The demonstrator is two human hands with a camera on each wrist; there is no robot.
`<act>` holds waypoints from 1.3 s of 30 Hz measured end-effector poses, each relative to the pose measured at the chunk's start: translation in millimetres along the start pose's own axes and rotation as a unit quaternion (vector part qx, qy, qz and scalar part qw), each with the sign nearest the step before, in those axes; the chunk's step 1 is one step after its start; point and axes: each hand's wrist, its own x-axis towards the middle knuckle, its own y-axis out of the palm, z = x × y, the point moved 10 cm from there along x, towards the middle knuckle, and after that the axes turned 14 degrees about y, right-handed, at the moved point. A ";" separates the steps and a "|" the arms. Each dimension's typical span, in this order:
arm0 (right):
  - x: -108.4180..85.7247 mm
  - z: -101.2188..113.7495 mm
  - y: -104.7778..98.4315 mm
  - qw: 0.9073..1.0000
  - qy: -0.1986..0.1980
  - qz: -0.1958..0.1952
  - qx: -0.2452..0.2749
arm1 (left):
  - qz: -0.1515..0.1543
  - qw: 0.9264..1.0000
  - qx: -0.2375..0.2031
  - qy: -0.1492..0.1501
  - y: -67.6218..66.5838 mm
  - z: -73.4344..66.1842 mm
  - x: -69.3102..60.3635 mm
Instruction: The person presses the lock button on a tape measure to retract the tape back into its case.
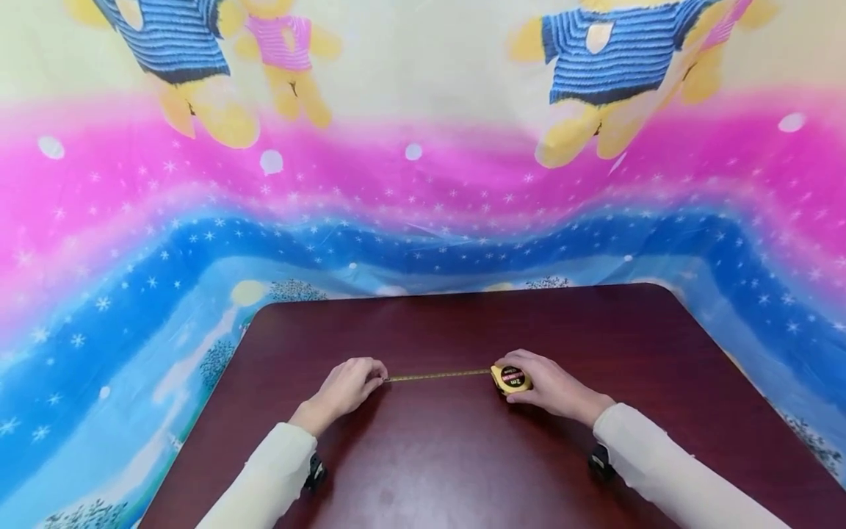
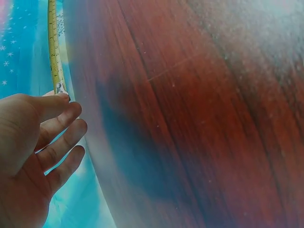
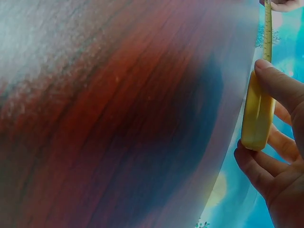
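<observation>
Two grips share one yellow tape measure (image 1: 511,378), its blade (image 1: 439,375) drawn out between them over the dark red bench (image 1: 423,323). Clock face laid on the head view, centred on the blade's midpoint, 12 at the bench's far edge: case at 3 o'clock, free end at 9. Left grip (image 1: 350,386), at 9, pinches the free end between thumb and finger, the remaining fingers slack; right grip (image 1: 551,382), at 3, is grasping the case. Step in hand, as judged: holding the exposed blade out steady. Technique: draw both ends apart along the 9-to-3 line with light, even pull, so that the blade neither sags nor twists; mind the spring, since a slipped pinch would probably let the blade snap back towards 3. Fingers of the right grip should sit clear of the mouth so that the blade runs freely. View comparison: head view gives the full span and the case's round printed label, but the end hook is too small there to read. Left wrist view shows the end hook (image 2: 61,88) with its rivets and the numerals next to it, towards 12 in that frame; the case is absent. Right wrist view gives the case edge-on at about 3, a digit at its upper end beside the blade, others at its lower end; label not visible. Clearance between blade and bench: cannot tell from head view alone.
</observation>
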 end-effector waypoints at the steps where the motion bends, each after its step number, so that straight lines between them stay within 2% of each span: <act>1: 1.2 -0.2 -2.5 1.000 0.001 -0.004 -0.001 | -0.001 1.000 -0.001 0.002 -1.4 -0.5 3.1; 6: 5.6 -2.7 -8.7 1.000 0.006 -0.005 -0.003 | 0.005 1.000 0.004 0.007 -3.6 -0.6 13.6; 11: 7.5 -1.8 -8.2 1.000 0.001 -0.002 0.003 | 0.011 1.000 0.005 0.005 -2.3 0.6 15.9; 16: 9.3 -0.7 -4.6 1.000 -0.004 -0.004 0.004 | 0.004 1.000 0.005 0.014 -1.2 -1.6 17.1; 25: 7.6 0.9 9.0 1.000 -0.012 0.001 -0.001 | 0.010 1.000 -0.007 0.014 10.4 -5.0 13.2; 39: 5.3 9.2 14.5 1.000 -0.002 0.019 0.008 | 0.011 1.000 -0.011 0.018 14.7 -12.1 9.2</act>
